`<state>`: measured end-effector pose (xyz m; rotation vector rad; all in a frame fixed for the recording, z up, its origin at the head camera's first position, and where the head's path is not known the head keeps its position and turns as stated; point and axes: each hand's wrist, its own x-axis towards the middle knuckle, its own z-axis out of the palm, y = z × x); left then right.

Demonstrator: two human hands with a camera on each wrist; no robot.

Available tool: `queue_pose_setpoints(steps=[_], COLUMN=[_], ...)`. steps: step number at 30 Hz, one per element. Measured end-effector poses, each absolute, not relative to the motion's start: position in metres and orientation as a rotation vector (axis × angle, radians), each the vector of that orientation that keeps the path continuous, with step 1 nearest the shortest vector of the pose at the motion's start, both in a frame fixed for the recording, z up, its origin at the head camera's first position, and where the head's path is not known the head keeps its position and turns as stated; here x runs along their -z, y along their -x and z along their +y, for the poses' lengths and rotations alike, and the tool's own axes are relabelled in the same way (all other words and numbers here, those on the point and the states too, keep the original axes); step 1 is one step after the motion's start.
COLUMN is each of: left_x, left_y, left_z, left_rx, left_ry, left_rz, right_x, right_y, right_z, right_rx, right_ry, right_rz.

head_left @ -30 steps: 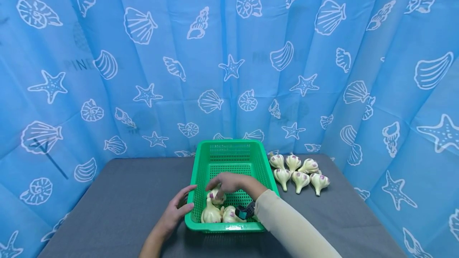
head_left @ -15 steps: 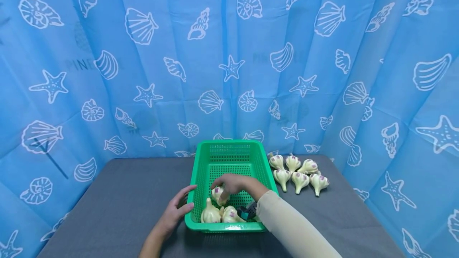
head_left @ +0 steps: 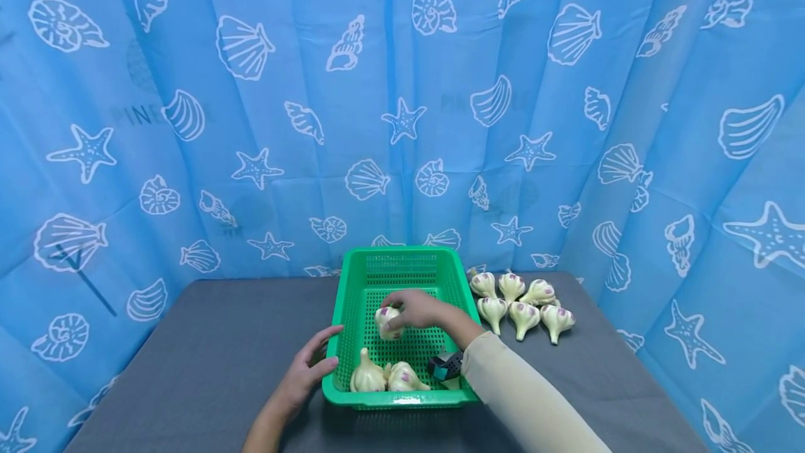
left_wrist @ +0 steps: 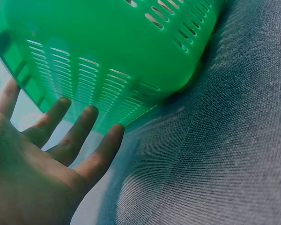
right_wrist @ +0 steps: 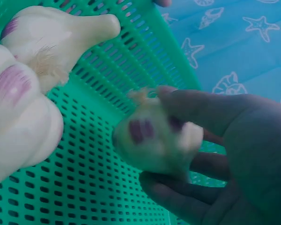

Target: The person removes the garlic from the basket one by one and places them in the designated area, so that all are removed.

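Note:
My right hand (head_left: 416,310) is inside the green plastic basket (head_left: 402,398), holding a garlic bulb (head_left: 388,321) between thumb and fingers. The right wrist view shows this bulb (right_wrist: 150,136) with purple patches, above the perforated floor. Two more bulbs are at the near end of the basket: an upright one (head_left: 367,373) in the near-left corner and a tilted one (head_left: 404,377) beside it. Part of another pale shape shows under my right wrist, mostly hidden. My left hand (head_left: 306,368) is at the basket's left side, its fingers spread and extended along the outer wall (left_wrist: 96,112).
Several garlic bulbs (head_left: 523,317) lie in two rows on the grey tabletop (head_left: 239,341), just right of the basket. A blue curtain (head_left: 402,124) with white shell prints hangs behind and to the sides. A dark strap (head_left: 445,366) is on my right wrist.
My right hand has taken hold of a bulb near the basket's left side. It has carried that bulb away from the near bulbs, towards the basket's middle. My left hand has stayed put.

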<state>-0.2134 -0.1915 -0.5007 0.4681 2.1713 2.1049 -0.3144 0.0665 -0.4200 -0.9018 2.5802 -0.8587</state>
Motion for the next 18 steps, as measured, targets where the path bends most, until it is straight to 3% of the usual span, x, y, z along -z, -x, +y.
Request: queue_pose_setpoints(steps=[18], left_x=[0.503], left_y=[0.214], left_z=[-0.192], left_rx=[-2.108], left_ry=[-0.446], left_rz=[2.181], right_x=[0.397], right_y=[0.32], right_z=[0.09], right_rx=[1.395], right_ry=[0.716], right_rz=[2.611])
